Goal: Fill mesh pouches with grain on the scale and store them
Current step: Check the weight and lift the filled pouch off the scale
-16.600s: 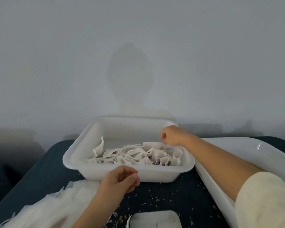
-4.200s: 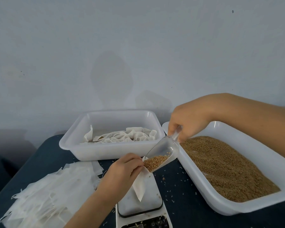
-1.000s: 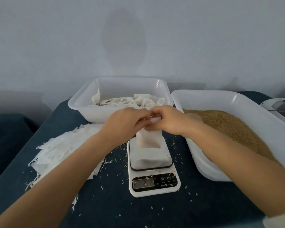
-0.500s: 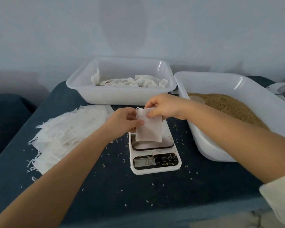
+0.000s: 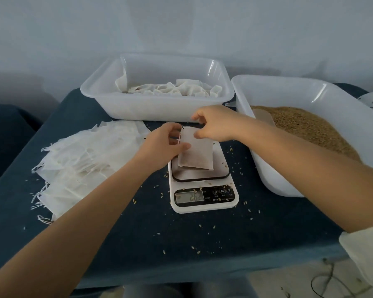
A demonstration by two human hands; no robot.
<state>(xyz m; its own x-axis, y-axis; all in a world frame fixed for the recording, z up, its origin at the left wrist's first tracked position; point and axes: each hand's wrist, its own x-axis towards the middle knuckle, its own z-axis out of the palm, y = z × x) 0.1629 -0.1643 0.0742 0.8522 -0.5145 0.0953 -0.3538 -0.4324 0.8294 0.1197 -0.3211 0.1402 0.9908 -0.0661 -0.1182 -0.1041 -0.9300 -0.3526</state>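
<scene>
Both hands meet at the top edge of a filled mesh pouch (image 5: 196, 152) that stands tilted on the platform of the scale (image 5: 203, 183). The left hand (image 5: 163, 145) pinches the pouch's upper left side, thumb laid across its front face and fingers curled behind, while the right hand (image 5: 215, 123) pinches the upper right corner between thumb and fingertips, the other fingers raised and loosely bent. The pouch hangs below and between the two grips, its bottom edge resting on the scale's platform, its top near the drawstring held up off the platform. The scale sits in the middle of the dark blue table (image 5: 267, 222), display toward the near side and lit with digits too blurred to read with certainty. Loose grains (image 5: 199, 225) are scattered over the cloth around the scale. To the left, just beside the left forearm, lies a spread pile of empty pouches (image 5: 80, 160) with strings trailing. On the far side, just beyond the hands, a white plastic tub (image 5: 155, 108) holds filled pouches heaped inside. To the right, a larger white tub (image 5: 340, 106) holds a bed of brown grain (image 5: 308, 125), with a clear scoop (image 5: 264, 117) lying at its left edge, partly behind the right wrist.
</scene>
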